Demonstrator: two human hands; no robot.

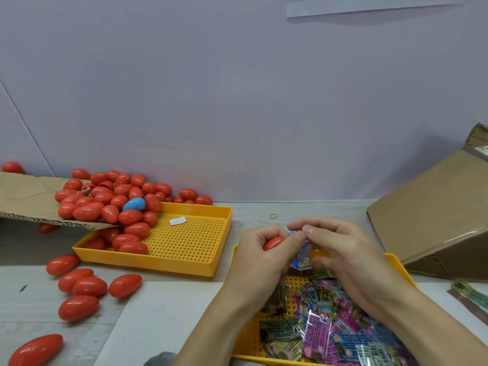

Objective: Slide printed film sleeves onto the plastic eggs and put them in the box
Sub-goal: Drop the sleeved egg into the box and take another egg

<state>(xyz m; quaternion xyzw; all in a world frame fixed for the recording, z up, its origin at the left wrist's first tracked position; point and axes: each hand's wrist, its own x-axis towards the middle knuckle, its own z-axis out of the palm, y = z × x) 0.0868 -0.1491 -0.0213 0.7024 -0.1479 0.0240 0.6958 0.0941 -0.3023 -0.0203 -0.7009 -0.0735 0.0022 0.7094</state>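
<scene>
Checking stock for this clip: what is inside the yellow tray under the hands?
The yellow tray holds a loose pile of printed film sleeves on its perforated floor. The left hand and right hand cover its far part, so anything there is hidden.

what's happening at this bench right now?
A person is sleeving plastic eggs. The left hand grips a red egg, and the right hand pinches a printed film sleeve at its tip; it is not yet over the egg. More sleeves lie in the near yellow tray. Unsleeved red eggs and one blue egg spill into the far tray. The cardboard box stands right.
</scene>
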